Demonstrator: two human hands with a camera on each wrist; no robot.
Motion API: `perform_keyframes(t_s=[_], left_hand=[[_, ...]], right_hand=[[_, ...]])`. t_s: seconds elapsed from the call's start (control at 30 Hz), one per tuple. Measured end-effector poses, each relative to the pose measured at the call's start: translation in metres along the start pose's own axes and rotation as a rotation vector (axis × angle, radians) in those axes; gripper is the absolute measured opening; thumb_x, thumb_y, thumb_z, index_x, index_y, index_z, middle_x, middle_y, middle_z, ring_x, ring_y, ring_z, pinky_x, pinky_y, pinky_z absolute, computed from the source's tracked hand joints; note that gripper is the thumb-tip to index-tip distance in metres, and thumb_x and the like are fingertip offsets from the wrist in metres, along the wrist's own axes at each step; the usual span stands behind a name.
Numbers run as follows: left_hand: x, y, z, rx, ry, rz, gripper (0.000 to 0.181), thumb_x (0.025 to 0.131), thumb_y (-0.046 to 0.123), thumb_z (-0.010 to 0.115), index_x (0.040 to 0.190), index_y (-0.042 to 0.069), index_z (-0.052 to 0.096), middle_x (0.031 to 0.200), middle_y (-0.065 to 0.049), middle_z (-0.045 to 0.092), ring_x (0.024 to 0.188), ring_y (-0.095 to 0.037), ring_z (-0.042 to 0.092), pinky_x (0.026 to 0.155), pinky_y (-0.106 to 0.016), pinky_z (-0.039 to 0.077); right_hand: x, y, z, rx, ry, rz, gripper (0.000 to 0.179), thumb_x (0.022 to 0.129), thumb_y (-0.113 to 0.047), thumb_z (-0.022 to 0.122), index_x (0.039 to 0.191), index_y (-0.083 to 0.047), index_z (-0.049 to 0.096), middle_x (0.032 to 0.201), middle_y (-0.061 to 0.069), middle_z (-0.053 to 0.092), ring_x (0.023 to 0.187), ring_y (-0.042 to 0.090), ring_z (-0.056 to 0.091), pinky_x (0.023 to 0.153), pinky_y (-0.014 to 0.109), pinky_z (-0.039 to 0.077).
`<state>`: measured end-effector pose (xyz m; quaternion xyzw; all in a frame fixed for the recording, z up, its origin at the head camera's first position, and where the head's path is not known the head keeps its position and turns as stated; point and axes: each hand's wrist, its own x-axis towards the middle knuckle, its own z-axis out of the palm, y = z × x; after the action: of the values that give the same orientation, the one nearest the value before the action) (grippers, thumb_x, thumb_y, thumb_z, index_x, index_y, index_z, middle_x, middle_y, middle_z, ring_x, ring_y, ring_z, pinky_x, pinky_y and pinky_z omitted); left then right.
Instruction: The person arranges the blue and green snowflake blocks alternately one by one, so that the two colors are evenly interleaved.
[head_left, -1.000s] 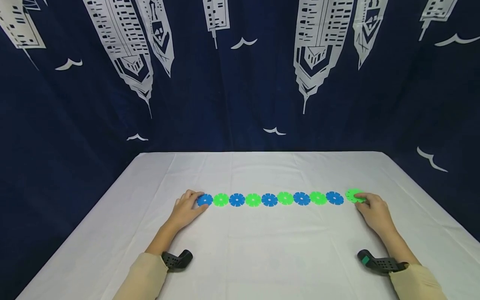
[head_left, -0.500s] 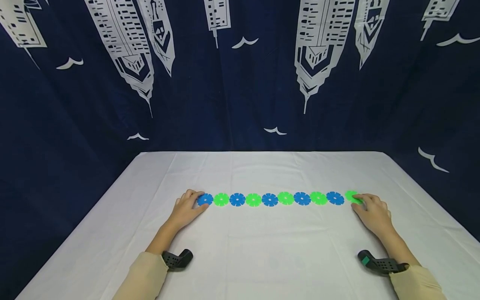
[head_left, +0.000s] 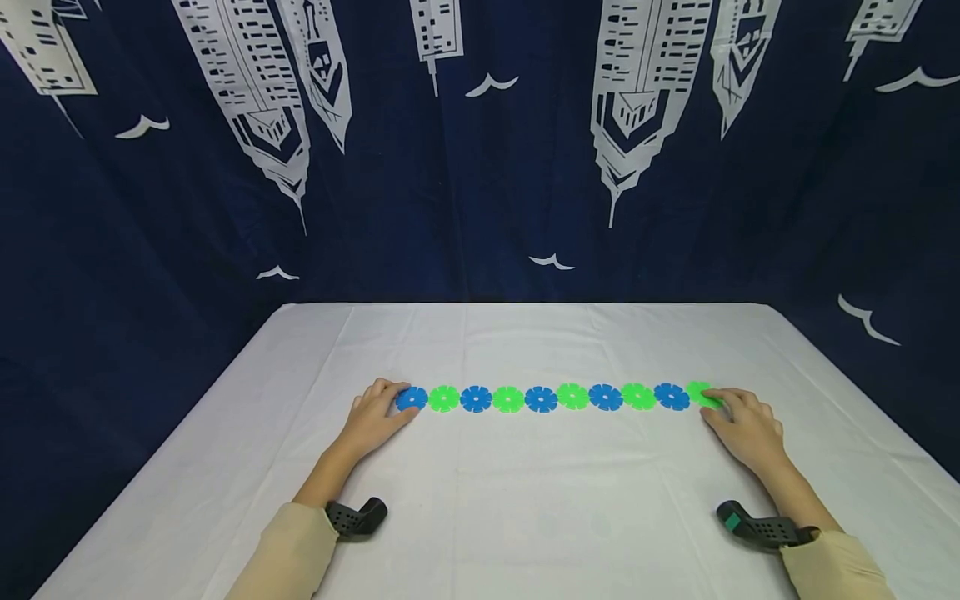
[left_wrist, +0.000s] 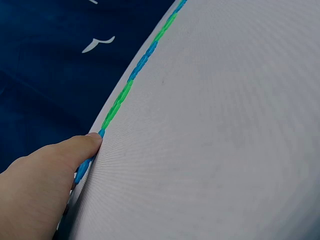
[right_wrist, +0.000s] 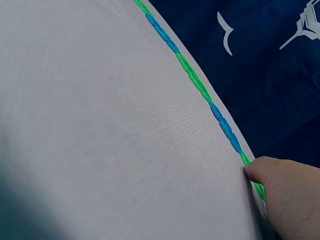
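Observation:
A straight row of flat, notched plastic snowflake discs, blue and green by turns, lies across the white table. At the row's left end my left hand (head_left: 373, 418) grips the blue disc (head_left: 412, 400) between thumb and fingers. Its thumb (left_wrist: 82, 147) partly covers that disc's edge in the left wrist view. My right hand (head_left: 750, 427) pinches the green disc (head_left: 699, 392) at the right end, its thumb and a finger at the outer rim. That green disc meets the neighbouring blue disc (head_left: 671, 397). In the right wrist view the thumb (right_wrist: 262, 169) hides part of the green disc.
The white cloth (head_left: 525, 508) over the table is slightly creased. Behind the far edge hangs a dark blue curtain (head_left: 465, 183) printed with white towers and birds. Each wrist wears a black strap, the left strap (head_left: 356, 518) and the right strap (head_left: 765, 527).
My right hand has slid the green disc leftward, closing the gap to the last blue disc. The left hand has stayed in place on its blue disc.

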<state>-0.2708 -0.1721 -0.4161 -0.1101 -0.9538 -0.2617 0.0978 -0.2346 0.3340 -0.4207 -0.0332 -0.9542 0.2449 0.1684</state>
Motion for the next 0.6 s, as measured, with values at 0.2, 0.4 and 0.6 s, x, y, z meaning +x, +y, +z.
perform_keyframes(t_s=[0.2,0.4,0.6], left_hand=[[0.0002,-0.0002,0.0005,0.012,0.001,0.005,0.053,0.084,0.037,0.060,0.126,0.005,0.052,0.112,-0.011,0.050,0.105,-0.027,0.048,0.081,-0.040,0.031],[0.0009,-0.0002,0.0009,0.009,0.001,0.000,0.054,0.084,0.038,0.060,0.126,0.006,0.052,0.113,-0.011,0.050,0.105,-0.028,0.048,0.080,-0.040,0.031],[0.0003,-0.0012,0.0009,0.013,0.001,0.010,0.053,0.084,0.038,0.060,0.126,0.006,0.052,0.112,-0.011,0.050,0.106,-0.027,0.049,0.081,-0.040,0.031]], right_hand=[[-0.0011,0.0006,0.0002,-0.005,0.002,0.000,0.040,0.093,-0.026,0.043,0.119,0.004,0.049,0.125,0.034,0.035,0.110,0.051,0.031,0.083,0.060,0.023],[-0.0012,0.0013,-0.0003,-0.007,-0.008,0.001,0.041,0.093,-0.027,0.043,0.120,0.004,0.048,0.126,0.034,0.034,0.110,0.051,0.030,0.082,0.059,0.022],[-0.0008,0.0011,0.0014,-0.007,-0.008,0.004,0.040,0.093,-0.026,0.044,0.121,0.003,0.048,0.126,0.034,0.035,0.110,0.051,0.031,0.083,0.060,0.022]])
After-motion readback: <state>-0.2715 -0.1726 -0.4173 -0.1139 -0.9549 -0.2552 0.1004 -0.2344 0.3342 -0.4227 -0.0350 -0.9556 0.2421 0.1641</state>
